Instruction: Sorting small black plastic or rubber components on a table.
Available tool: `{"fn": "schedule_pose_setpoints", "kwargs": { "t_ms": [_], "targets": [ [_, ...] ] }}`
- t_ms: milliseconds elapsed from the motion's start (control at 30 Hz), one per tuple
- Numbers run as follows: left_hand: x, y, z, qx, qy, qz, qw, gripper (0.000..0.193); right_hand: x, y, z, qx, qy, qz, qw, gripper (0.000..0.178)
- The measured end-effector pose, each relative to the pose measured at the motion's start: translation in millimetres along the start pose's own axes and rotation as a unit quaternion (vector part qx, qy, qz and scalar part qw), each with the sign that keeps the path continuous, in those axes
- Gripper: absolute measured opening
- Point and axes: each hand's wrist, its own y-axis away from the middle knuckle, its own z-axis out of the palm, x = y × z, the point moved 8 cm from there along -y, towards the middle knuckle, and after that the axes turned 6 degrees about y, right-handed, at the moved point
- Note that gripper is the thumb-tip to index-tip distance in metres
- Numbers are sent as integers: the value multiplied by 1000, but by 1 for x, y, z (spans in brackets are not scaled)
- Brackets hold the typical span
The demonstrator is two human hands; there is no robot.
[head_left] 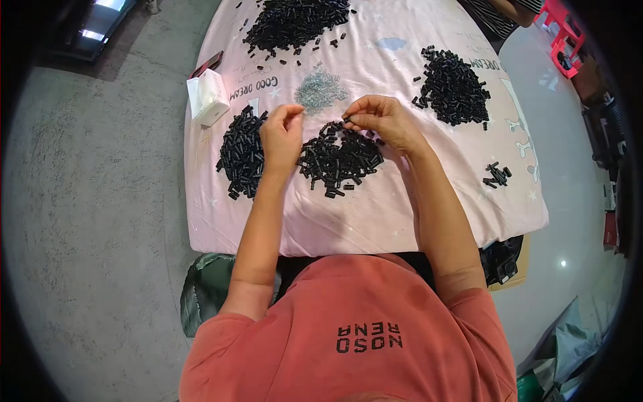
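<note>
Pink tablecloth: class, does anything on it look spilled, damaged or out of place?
Loose black pieces lie scattered on the near side of the far pile, perhaps strays; otherwise nothing stands out.

A white box [209, 98] sits beside a phone [207, 64].

Glare on glossy floor [566, 228], blackened edges.

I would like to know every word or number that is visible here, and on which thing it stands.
I do not copy the wording, only its place:
Pink tablecloth, left of the clear pieces: large dark lettering, readable.
Pink tablecloth, beside the upper-right black pile: similar lettering, readable.
Red shirt: two dark lines, upside down.
Fainter tablecloth print: too small to read.
</note>
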Motion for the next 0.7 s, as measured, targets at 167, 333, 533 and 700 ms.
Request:
{"fn": "schedule_pose_setpoints", "kwargs": {
  "t_ms": [167,333,533,700],
  "targets": [
    [-9,-9,1,-57,-168,90,980,9,5,-1,-5,31,-13,24,999,11],
    [-17,-11,17,-70,-224,62,970,7,2,1,-7,53,-16,27,998,13],
    [-14,-9,23,-79,-269,86,956,6,7,-4,-9,48,-38,12,998,14],
    [12,4,29,-99,-126,64,985,5,8,-4,-8,40,-44,0,998,15]
  ]
}}
